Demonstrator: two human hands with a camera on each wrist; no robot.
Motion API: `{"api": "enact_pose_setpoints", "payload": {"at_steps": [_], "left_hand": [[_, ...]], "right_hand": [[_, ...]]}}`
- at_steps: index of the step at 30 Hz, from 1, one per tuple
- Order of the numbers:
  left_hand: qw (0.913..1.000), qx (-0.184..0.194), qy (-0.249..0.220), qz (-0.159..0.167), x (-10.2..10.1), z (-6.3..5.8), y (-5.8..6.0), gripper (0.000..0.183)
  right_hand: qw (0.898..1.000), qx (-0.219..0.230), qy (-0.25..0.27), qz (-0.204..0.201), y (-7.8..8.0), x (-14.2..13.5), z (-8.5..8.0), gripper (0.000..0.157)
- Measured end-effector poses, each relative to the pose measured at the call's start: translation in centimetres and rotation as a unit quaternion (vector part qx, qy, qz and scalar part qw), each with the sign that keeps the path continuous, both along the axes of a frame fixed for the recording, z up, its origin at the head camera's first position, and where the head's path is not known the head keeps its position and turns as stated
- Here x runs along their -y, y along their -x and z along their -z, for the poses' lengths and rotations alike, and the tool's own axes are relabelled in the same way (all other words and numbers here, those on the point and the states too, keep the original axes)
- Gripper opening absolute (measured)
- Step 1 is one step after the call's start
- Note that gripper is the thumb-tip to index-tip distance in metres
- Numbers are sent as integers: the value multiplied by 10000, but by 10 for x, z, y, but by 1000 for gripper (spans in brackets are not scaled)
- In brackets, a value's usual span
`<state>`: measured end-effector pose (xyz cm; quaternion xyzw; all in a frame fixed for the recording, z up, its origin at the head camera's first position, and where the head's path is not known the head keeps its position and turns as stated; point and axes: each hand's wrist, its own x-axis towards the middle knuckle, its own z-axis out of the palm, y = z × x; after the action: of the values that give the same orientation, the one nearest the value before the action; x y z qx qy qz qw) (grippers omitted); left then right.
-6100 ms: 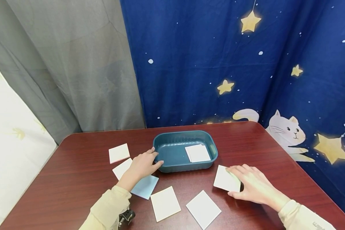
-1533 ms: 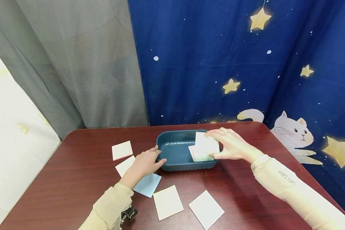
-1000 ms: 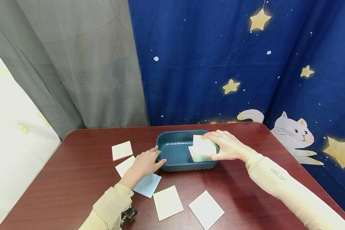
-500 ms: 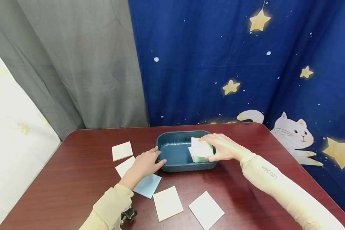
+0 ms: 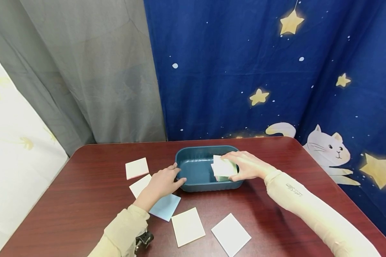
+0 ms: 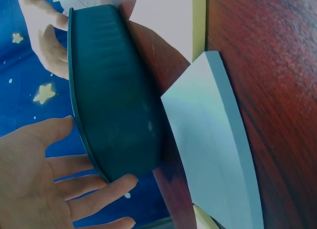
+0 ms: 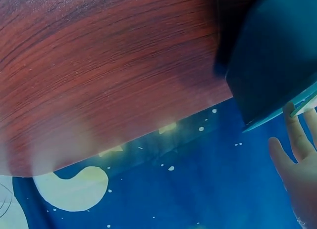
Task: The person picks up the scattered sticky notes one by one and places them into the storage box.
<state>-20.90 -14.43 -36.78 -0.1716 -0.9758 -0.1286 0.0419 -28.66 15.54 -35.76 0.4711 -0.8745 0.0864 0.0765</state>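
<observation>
**Pad goes into the teal tray**

A person in cream sleeves stands at a dark red wooden desk (image 5: 83, 200). Toward its far edge sits a teal plastic tray (image 5: 193, 171), oblong with rounded corners.

The right hand (image 5: 246, 165) reaches over the tray's right end. Its fingers and thumb are curled round a white square pad (image 5: 223, 166), which it holds low inside the tray, right on top of a small stack of pads (image 5: 221, 177) lying at that end; a pale green edge shows under the white one. Whether the held pad already rests on the stack, I cannot tell.

The left hand (image 5: 162, 182) is at the tray's left end. Its fingers are fairly straight and spread, the thumb up by the rim and the fingertips (image 6: 116, 184) pressed against the outer wall (image 6: 119, 125), so it steadies the tray without gripping it.

More square pads lie loose on the desk. A light blue pad (image 5: 165, 207) sits just under the left wrist, close to the tray's near wall. A white pad (image 5: 139, 185) is half hidden behind the left hand, and a pinkish-white pad (image 5: 137, 168) lies farther left, apart from the tray. Nearer the person are a cream pad (image 5: 188, 226) and a white tilted pad (image 5: 231, 234), side by side.

Behind the desk hang a grey curtain (image 5: 93, 71) and a dark blue curtain (image 5: 260, 64) printed with yellow stars and a white cat.
</observation>
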Motion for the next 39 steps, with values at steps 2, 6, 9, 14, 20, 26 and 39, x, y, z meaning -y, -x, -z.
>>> {"api": "enact_pose_setpoints", "payload": {"at_steps": [2,6,9,14,20,26,39], "left_hand": [[10000,-18,-16,14,0,0,0,47],[10000,-44,-10,42,0,0,0,47],[10000,-46,-11,51,0,0,-1,47],[10000,-47,-17,62,0,-1,-1,46],[10000,-26,6,46,0,-1,0,47],[10000,26,3,51,1,0,0,48],[10000,-11,-24,54,1,1,0,47]], "right_hand": [[10000,12,-46,2,2,0,1,69],[9999,31,-142,2,8,0,4,67],[9996,6,-288,78,11,0,7,67],[9973,-83,-685,234,13,-1,11,65],[9963,-136,-837,168,14,1,13,64],[9945,-78,-1046,27,17,4,16,64],[9873,-317,-1554,-3,21,10,21,67]]}}
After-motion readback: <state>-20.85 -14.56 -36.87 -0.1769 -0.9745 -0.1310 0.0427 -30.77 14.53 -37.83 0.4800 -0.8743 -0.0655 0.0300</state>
